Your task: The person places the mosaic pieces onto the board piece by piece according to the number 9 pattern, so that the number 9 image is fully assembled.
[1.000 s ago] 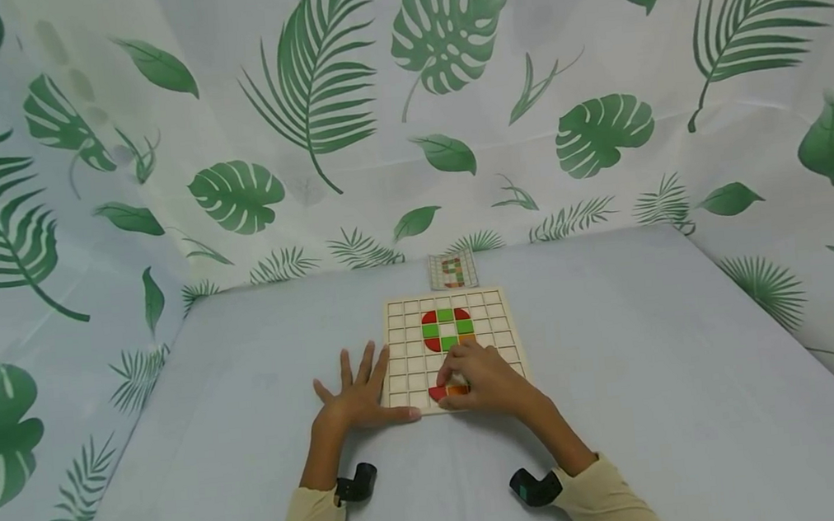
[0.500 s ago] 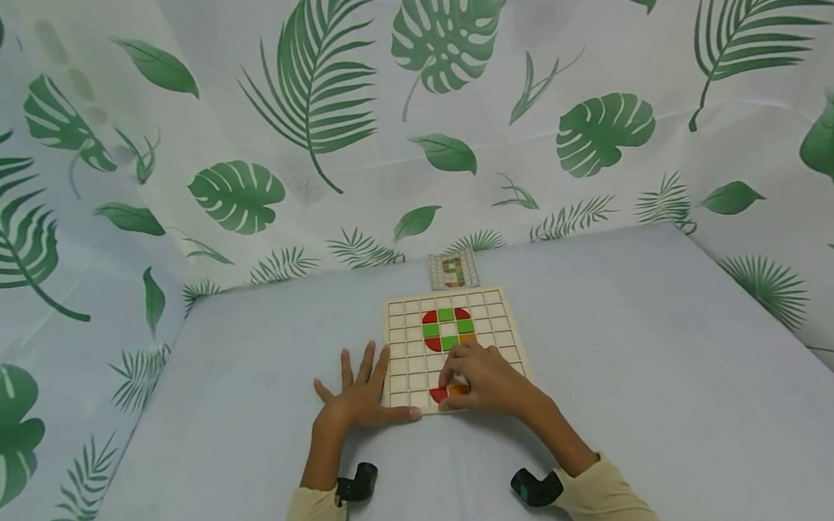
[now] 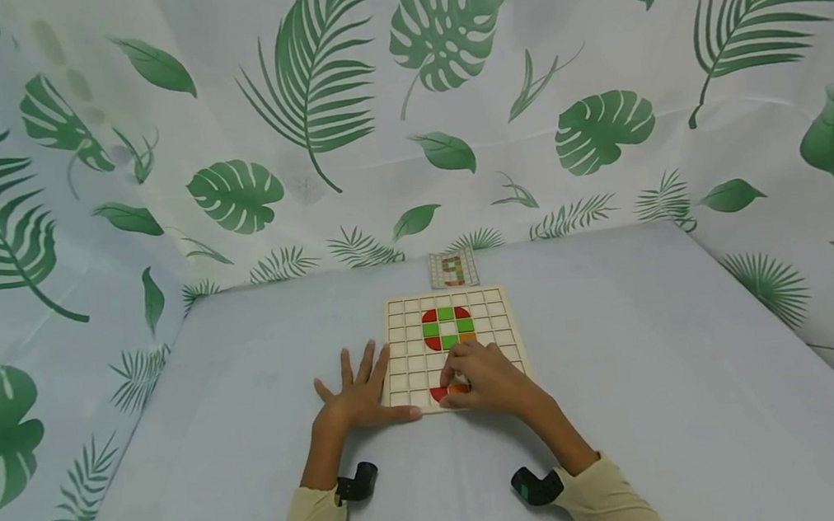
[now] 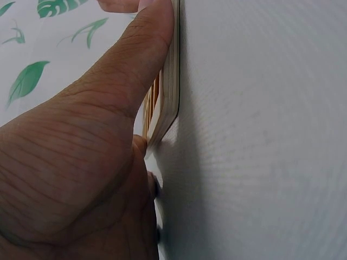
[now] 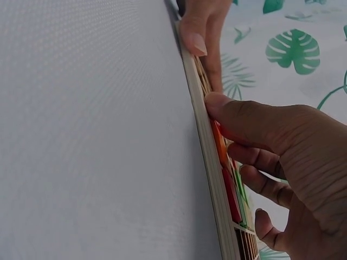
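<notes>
A square wooden grid board lies on the table with red, green and orange tiles set in its cells. My left hand is spread flat at the board's left side, its thumb along the front edge. My right hand bends over the front row, with thumb and index finger pinching a red tile with a rounded corner. Beside that tile sits an orange tile, partly under my fingers. Farther back, green tiles and red tiles form a ring. My right palm hides part of the board.
Behind the board stands a small pattern card showing a similar coloured figure on a grid. A pale cloth covers the table. A leaf-printed curtain closes off the back and sides.
My right thumb and index fingertip have shifted very slightly to the right at the front row. The left hand and the board have stayed in place.
</notes>
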{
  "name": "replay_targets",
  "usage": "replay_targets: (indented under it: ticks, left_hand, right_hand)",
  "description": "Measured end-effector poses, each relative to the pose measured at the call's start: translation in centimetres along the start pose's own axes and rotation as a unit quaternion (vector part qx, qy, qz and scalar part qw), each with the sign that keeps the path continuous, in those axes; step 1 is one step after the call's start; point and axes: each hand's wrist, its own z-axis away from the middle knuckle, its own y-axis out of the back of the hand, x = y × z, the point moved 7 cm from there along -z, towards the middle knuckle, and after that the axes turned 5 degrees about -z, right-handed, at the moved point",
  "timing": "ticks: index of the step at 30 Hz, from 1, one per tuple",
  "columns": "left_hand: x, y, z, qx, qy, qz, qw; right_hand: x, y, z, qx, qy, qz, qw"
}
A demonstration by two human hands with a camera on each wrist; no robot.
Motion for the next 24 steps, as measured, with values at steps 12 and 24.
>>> replay_targets:
  ticks: [12, 24]
  left_hand:
    - [1.0, 1.0, 0.9, -0.011, -0.007, 0.005, 0.9999]
    - [1.1, 0.7, 0.8, -0.006, -0.003, 0.002, 1.0000]
  right_hand:
    - [0.9, 1.0, 0.5, 0.013, -0.018, -0.024, 0.999]
    - [2.9, 2.1, 1.3, 0.022, -0.039, -0.062, 0.997]
